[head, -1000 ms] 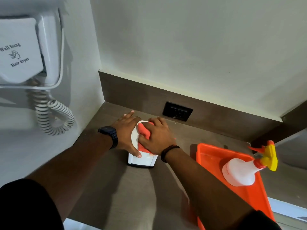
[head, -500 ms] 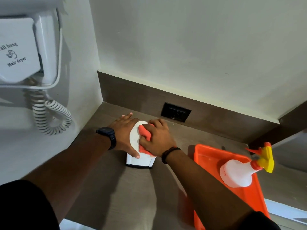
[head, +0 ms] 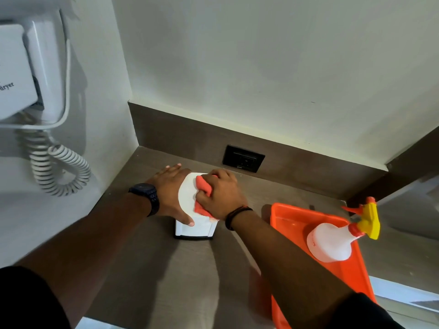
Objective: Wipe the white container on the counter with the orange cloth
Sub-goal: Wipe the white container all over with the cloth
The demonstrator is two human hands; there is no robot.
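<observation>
The white container (head: 190, 203) stands on the brown counter (head: 171, 269) near the back left corner. My left hand (head: 172, 194) wraps its left side, thumb down the front face, and holds it steady. My right hand (head: 221, 195) is closed on the bunched orange cloth (head: 203, 198) and presses it onto the container's top. Most of the container's right side is hidden under that hand and the cloth.
An orange tray (head: 285, 217) lies to the right with a white spray bottle (head: 330, 243) with a yellow and red trigger in it. A black wall socket (head: 243, 159) sits behind the container. A wall-hung hair dryer (head: 31, 74) with coiled cord (head: 59, 172) hangs at left.
My right hand has shifted the cloth slightly across the container's top. The left hand keeps the same hold. The camera has drifted a little to the right.
</observation>
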